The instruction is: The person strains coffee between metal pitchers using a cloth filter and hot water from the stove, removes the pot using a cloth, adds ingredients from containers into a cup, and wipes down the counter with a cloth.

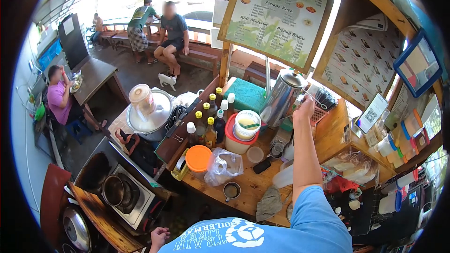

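My right hand (304, 108) reaches forward over the wooden counter, its fingers closed at the handle side of a tall metal pitcher (282, 94) with a lid. The handle itself is mostly hidden by the hand. A thin wire-like piece shows just beyond my fingers. Low at the left, my left hand (160, 236) hangs beside my blue shirt, fingers loosely apart and holding nothing visible. Close to the pitcher stands a white tub (247, 124) with something green on it, set on a red-rimmed container (236, 144).
Several sauce bottles (209, 131), an orange-lidded jar (198, 158), a plastic bag (224, 165) and a metal mug (231, 190) crowd the counter (248, 185). A stove with a pan (113, 190) is at left. Several people sit or stand beyond, near a white cat (167, 80).
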A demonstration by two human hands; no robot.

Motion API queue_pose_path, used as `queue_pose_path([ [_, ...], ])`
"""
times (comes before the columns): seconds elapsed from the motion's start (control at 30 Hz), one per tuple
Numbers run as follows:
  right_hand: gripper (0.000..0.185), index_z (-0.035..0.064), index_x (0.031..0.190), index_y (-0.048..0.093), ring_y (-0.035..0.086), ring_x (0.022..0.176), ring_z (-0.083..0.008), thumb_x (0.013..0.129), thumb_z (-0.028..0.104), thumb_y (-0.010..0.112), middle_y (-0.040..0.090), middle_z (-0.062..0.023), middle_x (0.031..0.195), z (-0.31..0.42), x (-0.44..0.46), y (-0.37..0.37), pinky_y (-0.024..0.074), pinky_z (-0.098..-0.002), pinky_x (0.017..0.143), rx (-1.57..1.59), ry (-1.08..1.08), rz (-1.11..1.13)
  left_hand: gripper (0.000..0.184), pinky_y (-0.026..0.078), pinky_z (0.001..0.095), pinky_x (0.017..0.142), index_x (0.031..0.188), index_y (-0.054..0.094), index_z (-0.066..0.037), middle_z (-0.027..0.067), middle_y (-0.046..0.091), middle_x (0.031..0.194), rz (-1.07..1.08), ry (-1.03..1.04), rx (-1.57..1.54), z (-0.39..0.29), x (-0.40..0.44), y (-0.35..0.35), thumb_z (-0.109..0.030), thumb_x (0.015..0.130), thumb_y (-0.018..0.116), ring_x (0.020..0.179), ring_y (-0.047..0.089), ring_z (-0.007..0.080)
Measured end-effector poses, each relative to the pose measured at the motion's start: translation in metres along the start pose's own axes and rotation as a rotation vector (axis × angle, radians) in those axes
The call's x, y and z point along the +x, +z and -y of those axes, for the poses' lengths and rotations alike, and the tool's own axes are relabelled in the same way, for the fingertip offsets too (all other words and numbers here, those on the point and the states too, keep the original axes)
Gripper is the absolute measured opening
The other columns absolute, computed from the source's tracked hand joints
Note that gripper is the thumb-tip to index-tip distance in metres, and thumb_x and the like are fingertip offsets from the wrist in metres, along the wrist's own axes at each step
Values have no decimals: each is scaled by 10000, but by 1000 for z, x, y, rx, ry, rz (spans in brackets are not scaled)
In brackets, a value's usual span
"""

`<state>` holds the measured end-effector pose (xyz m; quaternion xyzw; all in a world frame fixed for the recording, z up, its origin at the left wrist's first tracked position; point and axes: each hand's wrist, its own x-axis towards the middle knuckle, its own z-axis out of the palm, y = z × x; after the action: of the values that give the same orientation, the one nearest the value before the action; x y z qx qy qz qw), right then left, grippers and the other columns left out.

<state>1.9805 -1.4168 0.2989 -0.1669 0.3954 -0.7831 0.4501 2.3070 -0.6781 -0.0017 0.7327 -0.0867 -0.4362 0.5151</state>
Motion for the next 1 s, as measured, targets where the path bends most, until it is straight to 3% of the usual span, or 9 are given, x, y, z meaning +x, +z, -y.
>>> queue_pose_path([
  [0.13, 132, 116, 974, 626, 548, 618, -124, 848, 93, 596, 575, -4, 798, 14, -20, 18, 386, -257, 445, 46, 48, 15, 208, 570, 285, 624, 894, 616, 1, 122, 694, 986, -33, -38, 57, -8, -4, -2, 138, 764, 529, 794, 690, 167],
  [0.23, 97, 93, 941, 617, 559, 643, -136, 846, 94, 598, 568, -9, 801, 18, -38, 28, 446, -283, 505, -167, 60, -15, 196, 540, 291, 638, 906, 674, 51, 131, 709, 845, -99, 2, 133, -11, -6, -11, 82, 717, 631, 705, 671, 161],
  [0.3, 204, -26, 978, 651, 611, 850, -209, 849, 127, 614, 608, -82, 965, -3, -14, 33, 541, -383, 708, -38, 164, 29, 195, 528, 286, 621, 899, 686, 45, 107, 705, 808, -100, 26, 231, -10, -5, -15, 69, 705, 689, 683, 649, 141],
  [0.47, 203, -25, 979, 650, 621, 821, -216, 854, 133, 618, 617, -84, 968, -14, -18, 56, 556, -398, 691, -7, 190, 43, 207, 543, 286, 639, 911, 685, 54, 117, 709, 811, -122, -15, 205, -16, -11, -16, 68, 705, 707, 689, 663, 146],
  [0.53, 33, 81, 842, 617, 558, 703, -156, 858, 104, 600, 564, -14, 806, -18, -15, 64, 486, -330, 602, -31, 188, 39, 211, 548, 287, 646, 913, 684, 56, 122, 710, 812, -135, -32, 221, -11, -13, -20, 68, 703, 711, 695, 669, 149],
  [0.7, 78, 102, 776, 599, 513, 578, -115, 847, 115, 628, 543, 8, 716, -45, 1, 84, 415, -296, 502, -32, 178, 50, 170, 570, 310, 701, 936, 685, 60, 138, 715, 829, -126, -11, 185, 25, -15, -40, 42, 770, 652, 742, 696, 177],
  [0.83, 63, 92, 785, 614, 510, 593, -116, 842, 114, 632, 562, 3, 741, -68, 13, 98, 414, -298, 515, -58, 189, 53, 172, 575, 313, 715, 959, 683, 61, 148, 715, 833, -154, -26, 258, 58, -26, -55, 27, 795, 645, 748, 703, 183],
  [0.9, 50, 83, 796, 625, 519, 615, -124, 839, 109, 630, 566, 0, 748, -80, 19, 104, 425, -307, 534, -67, 183, 55, 249, 569, 326, 773, 1051, 678, 54, 158, 719, 924, -81, -97, 168, 101, -18, -78, -5, 810, 669, 828, 700, 185],
  [1.0, 58, 54, 824, 652, 545, 680, -148, 830, 105, 626, 579, -9, 770, -91, 15, 115, 456, -339, 593, -53, 184, 31, 259, 568, 329, 775, 1063, 674, 51, 159, 719, 936, -117, -120, 241, 98, -29, -72, -19, 814, 669, 838, 701, 193],
])
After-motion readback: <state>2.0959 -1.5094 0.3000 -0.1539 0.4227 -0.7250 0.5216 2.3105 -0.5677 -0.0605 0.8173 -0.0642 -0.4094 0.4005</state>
